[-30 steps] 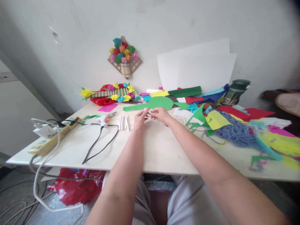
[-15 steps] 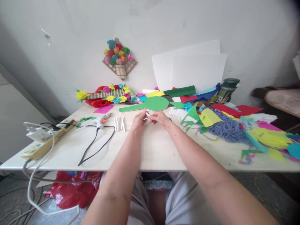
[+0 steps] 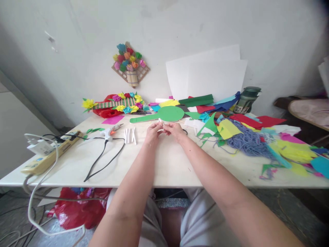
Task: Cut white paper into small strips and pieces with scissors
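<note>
Over the middle of the table, my left hand [image 3: 153, 132] and my right hand [image 3: 173, 130] meet with fingertips pinched together. Between them is a small white paper roll [image 3: 160, 120], its tip poking up above the fingers; most of it is hidden. Just behind the hands lies a green oval piece with a long flat handle [image 3: 171, 113]. Several similar white rolls [image 3: 130, 136] lie side by side to the left of my left hand. Farther left rests a white glue gun [image 3: 109, 133] with its black cord looping toward me.
A yellow power strip [image 3: 52, 152] with plugs sits at the left edge. A flower-decorated piece [image 3: 115, 103] lies at the back left. Coloured paper scraps [image 3: 230, 129], purple yarn [image 3: 246, 139] and a dark bottle [image 3: 248, 99] fill the right side. A red bag [image 3: 79, 209] is below the table.
The white roll's tip now shows more clearly above my fingertips as the fingers shift on it. Both hands stay in nearly the same place; the view has moved slightly.
</note>
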Available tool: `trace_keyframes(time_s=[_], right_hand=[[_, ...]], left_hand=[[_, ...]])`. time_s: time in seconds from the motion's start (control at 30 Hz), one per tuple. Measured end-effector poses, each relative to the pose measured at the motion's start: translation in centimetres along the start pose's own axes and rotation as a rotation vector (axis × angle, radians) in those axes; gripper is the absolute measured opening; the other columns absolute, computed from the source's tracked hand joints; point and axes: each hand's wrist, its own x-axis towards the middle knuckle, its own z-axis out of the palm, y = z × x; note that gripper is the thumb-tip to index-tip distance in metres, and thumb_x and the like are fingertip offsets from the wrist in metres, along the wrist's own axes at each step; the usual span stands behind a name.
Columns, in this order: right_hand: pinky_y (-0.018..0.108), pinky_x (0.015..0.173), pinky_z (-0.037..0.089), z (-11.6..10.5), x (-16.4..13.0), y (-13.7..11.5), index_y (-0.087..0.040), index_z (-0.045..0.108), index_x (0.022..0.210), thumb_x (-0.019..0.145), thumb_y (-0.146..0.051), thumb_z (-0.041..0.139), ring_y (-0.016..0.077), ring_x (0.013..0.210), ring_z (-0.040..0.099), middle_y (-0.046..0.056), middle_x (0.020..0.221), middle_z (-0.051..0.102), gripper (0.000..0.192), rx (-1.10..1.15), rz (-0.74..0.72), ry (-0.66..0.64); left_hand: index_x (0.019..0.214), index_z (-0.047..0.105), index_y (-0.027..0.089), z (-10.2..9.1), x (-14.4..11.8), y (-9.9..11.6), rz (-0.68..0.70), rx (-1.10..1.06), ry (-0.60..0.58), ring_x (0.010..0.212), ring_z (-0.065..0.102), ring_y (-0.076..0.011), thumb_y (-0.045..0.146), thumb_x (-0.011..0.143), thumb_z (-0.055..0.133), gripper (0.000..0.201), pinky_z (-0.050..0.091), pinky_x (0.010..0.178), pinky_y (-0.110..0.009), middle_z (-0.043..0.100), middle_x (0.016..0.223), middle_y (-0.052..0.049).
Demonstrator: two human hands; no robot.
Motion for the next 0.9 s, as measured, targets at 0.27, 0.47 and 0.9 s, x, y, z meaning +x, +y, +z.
trace_keyframes(time_s=[0.27, 0.47, 0.9], right_hand=[[0.022, 0.048, 0.039, -2.3, 0.4, -1.4, -0.015, 0.064, 0.084, 0.081, -0.041, 0.047, 0.0105, 0.048, 0.052, 0.004, 0.064, 0.065, 0.032, -0.620, -0.036, 0.213], [0.032, 0.074, 0.043, -4.4, 0.3, -2.5, -0.018, 0.067, 0.097, 0.075, -0.035, 0.057, 0.0258, 0.096, 0.060, 0.014, 0.104, 0.065, 0.030, -1.502, 0.165, 0.212], [0.033, 0.076, 0.044, -3.3, -0.5, -4.1, -0.015, 0.066, 0.102, 0.069, -0.019, 0.058, 0.0268, 0.100, 0.059, 0.016, 0.106, 0.064, 0.034, -1.643, 0.309, 0.039]], left_hand=[[0.067, 0.062, 0.014, -0.6, 0.7, -0.6, -0.039, -0.026, 0.144, 0.059, 0.054, -0.0079, 0.034, 0.057, 0.074, 0.026, 0.038, 0.055, -0.020, 0.065, 0.075, -0.005], [0.065, 0.061, 0.014, -0.4, 0.6, -0.5, -0.029, -0.008, 0.181, 0.053, 0.051, -0.0066, 0.033, 0.056, 0.076, 0.026, 0.037, 0.053, -0.020, 0.064, 0.068, -0.005], [0.070, 0.057, 0.015, -0.4, 0.5, 0.1, -0.069, -0.111, 0.225, 0.054, 0.052, -0.0067, 0.021, 0.058, 0.070, 0.019, 0.040, 0.052, -0.020, 0.063, 0.070, -0.003]])
